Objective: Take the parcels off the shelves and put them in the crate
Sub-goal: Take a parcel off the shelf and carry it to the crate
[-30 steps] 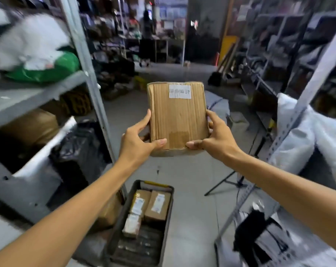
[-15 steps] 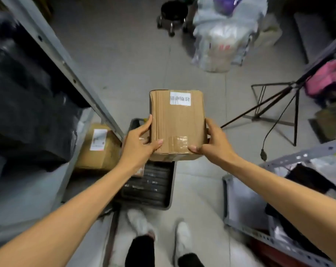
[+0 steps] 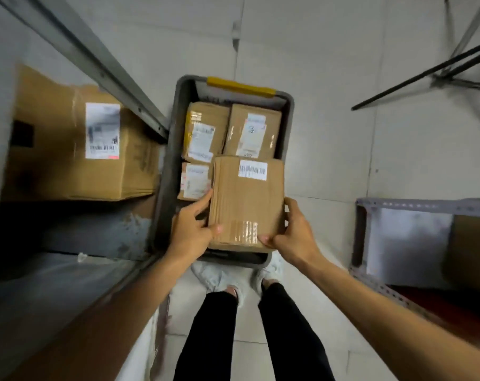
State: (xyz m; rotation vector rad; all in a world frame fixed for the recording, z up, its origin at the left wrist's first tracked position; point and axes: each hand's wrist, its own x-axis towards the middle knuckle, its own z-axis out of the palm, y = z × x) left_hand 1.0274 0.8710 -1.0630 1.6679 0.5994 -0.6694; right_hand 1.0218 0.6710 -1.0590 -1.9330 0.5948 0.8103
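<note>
While a second ago the parcel was held up against the aisle, the person now looks straight down, with the shoes (image 3: 219,276) at the crate's near end. The left hand (image 3: 190,229) grips the parcel (image 3: 247,199) by its left edge, thumb on the top face, and the right hand (image 3: 293,232) grips the right edge the same way; neither has let go. The parcel has come down and forward and now sits flat, label at the far end, over the near right part of the crate (image 3: 164,188). Motion blur and the top-down angle make it hard to say whether its underside already rests on the crate floor or hangs just above it.

Just beside its left edge lies a small parcel (image 3: 194,181), and two more (image 3: 205,133) lie side by side at the far end, under the yellow handle (image 3: 241,86). The carry looks done, so what remains is probably to set the parcel in the free near corner and release it.

Farther left, a large box (image 3: 76,144) sits on the low shelf (image 3: 95,67), likely a later pick. Tripod (image 3: 439,70) legs cross the far right.
</note>
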